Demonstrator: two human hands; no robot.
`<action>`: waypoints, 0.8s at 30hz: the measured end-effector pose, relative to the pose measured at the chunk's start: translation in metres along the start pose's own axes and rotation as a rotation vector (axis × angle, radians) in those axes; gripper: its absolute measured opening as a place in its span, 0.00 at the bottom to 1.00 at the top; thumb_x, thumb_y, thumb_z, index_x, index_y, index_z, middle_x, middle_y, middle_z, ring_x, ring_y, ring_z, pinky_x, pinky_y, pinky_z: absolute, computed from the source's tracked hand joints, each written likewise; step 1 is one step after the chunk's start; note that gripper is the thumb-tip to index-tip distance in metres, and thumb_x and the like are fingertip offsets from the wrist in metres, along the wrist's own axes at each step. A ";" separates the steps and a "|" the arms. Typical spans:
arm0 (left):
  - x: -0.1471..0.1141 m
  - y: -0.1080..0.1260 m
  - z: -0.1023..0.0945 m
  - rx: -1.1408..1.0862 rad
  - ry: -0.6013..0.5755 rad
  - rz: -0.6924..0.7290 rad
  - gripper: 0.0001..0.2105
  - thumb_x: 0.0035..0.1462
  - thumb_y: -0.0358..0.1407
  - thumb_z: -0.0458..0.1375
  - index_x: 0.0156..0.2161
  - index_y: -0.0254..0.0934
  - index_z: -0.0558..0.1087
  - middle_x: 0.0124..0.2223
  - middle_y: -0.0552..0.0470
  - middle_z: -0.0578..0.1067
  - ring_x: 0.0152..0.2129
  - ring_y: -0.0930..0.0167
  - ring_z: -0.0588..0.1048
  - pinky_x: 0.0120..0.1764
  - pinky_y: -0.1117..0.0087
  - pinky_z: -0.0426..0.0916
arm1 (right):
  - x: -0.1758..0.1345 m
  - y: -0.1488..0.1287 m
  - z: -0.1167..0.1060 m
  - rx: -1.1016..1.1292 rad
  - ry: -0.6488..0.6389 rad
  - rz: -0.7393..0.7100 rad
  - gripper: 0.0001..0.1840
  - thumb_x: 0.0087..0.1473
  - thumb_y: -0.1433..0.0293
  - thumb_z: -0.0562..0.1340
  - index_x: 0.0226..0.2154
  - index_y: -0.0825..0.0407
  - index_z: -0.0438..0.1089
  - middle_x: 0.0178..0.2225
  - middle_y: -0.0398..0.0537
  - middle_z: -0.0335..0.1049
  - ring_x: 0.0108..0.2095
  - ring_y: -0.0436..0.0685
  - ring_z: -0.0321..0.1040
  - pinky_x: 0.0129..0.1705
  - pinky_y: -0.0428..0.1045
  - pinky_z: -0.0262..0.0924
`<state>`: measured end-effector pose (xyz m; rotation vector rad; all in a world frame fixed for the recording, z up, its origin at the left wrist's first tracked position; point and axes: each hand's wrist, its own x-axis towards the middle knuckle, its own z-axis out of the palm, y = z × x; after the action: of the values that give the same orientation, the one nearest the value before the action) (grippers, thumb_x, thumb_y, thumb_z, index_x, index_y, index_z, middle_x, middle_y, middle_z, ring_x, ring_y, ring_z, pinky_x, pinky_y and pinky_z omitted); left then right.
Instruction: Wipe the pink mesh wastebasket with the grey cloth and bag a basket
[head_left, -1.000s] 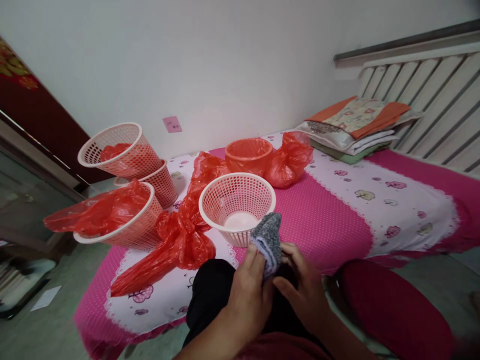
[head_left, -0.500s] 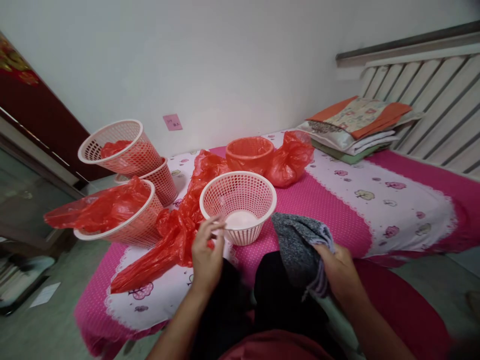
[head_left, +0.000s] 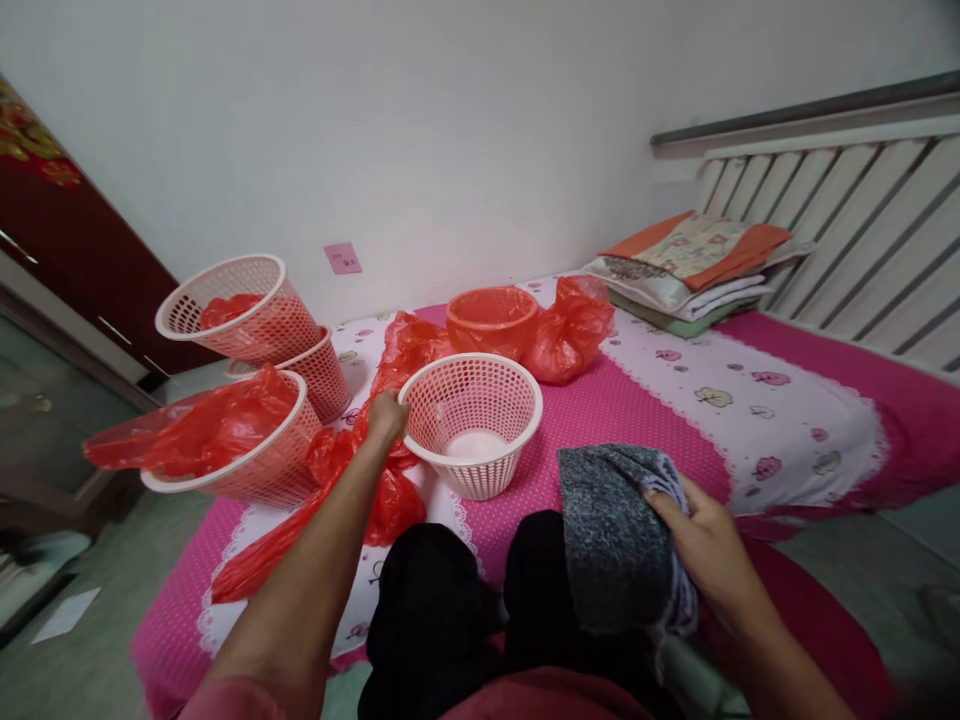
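A pale pink plastic basket [head_left: 474, 480] with a perforated wall stands upright in front of me, with nothing in it. At its left edge my left hand [head_left: 387, 416] is closed on the rim, its fingertips partly hidden. My right hand [head_left: 701, 540] pinches a folded dark grey speckled cloth [head_left: 619, 530] by its paler, fringed-looking edge. The cloth hangs over my right knee, to the right of the basket. Crumpled red plastic bags [head_left: 397, 505] lie beside and under my left forearm.
Stacked pink baskets [head_left: 300, 310] and a tilted one [head_left: 289, 470], holding red bags, stand at left. Behind are a red-lined basket [head_left: 491, 325] and a knotted red bag [head_left: 570, 335]. Folded textiles [head_left: 690, 265] lie at back right by a white radiator [head_left: 847, 230]. A patterned cloth [head_left: 660, 450] covers the surface.
My left hand has moved from in front of the basket to its left rim and closed there. The grey cloth has swung lower and shows more of its flat side. The view has shifted slightly.
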<state>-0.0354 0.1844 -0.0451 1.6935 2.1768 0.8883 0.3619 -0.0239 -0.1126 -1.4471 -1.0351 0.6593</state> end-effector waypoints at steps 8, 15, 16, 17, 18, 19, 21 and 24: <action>-0.083 0.009 0.007 -0.177 0.108 0.238 0.25 0.58 0.25 0.54 0.59 0.37 0.77 0.49 0.45 0.85 0.44 0.61 0.83 0.54 0.59 0.75 | -0.003 -0.033 -0.004 0.253 0.058 0.249 0.27 0.45 0.51 0.72 0.44 0.50 0.82 0.37 0.51 0.84 0.42 0.70 0.81 0.47 0.61 0.76; -0.143 -0.006 0.019 -0.347 0.225 0.295 0.26 0.61 0.28 0.55 0.64 0.40 0.74 0.62 0.44 0.80 0.60 0.59 0.78 0.66 0.52 0.69 | 0.023 -0.082 0.038 0.527 0.244 0.083 0.22 0.44 0.59 0.73 0.42 0.49 0.81 0.39 0.49 0.82 0.40 0.64 0.79 0.47 0.59 0.75; -0.148 -0.007 0.020 -0.358 0.230 0.299 0.27 0.61 0.28 0.55 0.64 0.41 0.74 0.62 0.45 0.80 0.61 0.59 0.77 0.67 0.52 0.68 | 0.029 -0.087 0.046 0.567 0.256 0.047 0.22 0.44 0.60 0.73 0.42 0.50 0.80 0.40 0.49 0.82 0.40 0.62 0.79 0.47 0.59 0.75; -0.152 -0.007 0.021 -0.366 0.234 0.305 0.27 0.61 0.27 0.56 0.65 0.42 0.75 0.62 0.46 0.80 0.61 0.59 0.77 0.67 0.52 0.68 | 0.035 -0.092 0.054 0.595 0.269 0.001 0.21 0.45 0.61 0.72 0.42 0.51 0.79 0.41 0.49 0.81 0.40 0.61 0.78 0.47 0.58 0.74; -0.155 -0.006 0.023 -0.371 0.240 0.314 0.27 0.61 0.27 0.56 0.65 0.43 0.75 0.62 0.46 0.80 0.61 0.59 0.77 0.67 0.52 0.68 | 0.041 -0.097 0.062 0.604 0.287 -0.054 0.20 0.46 0.62 0.72 0.42 0.52 0.79 0.41 0.48 0.80 0.39 0.60 0.77 0.48 0.58 0.74; -0.159 -0.004 0.024 -0.372 0.249 0.324 0.27 0.61 0.27 0.56 0.65 0.43 0.75 0.62 0.46 0.80 0.61 0.59 0.77 0.67 0.52 0.68 | 0.048 -0.103 0.071 0.590 0.310 -0.117 0.19 0.47 0.63 0.71 0.42 0.52 0.78 0.41 0.48 0.80 0.39 0.59 0.76 0.48 0.57 0.73; -0.167 0.001 0.025 -0.362 0.261 0.351 0.28 0.61 0.26 0.56 0.65 0.43 0.75 0.63 0.46 0.80 0.61 0.59 0.77 0.67 0.52 0.69 | 0.059 -0.113 0.090 0.511 0.338 -0.260 0.16 0.51 0.65 0.69 0.44 0.52 0.77 0.40 0.46 0.78 0.40 0.58 0.75 0.49 0.57 0.72; -0.176 0.008 0.028 -0.340 0.256 0.384 0.29 0.61 0.25 0.56 0.66 0.42 0.74 0.62 0.46 0.80 0.60 0.60 0.79 0.66 0.53 0.71 | 0.067 -0.127 0.126 0.343 0.258 -0.460 0.16 0.56 0.67 0.67 0.48 0.51 0.75 0.41 0.47 0.77 0.41 0.58 0.73 0.50 0.56 0.71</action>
<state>0.0383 0.0293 -0.0929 1.9310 1.7218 1.5523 0.2549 0.0851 0.0018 -0.9224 -0.9512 0.2874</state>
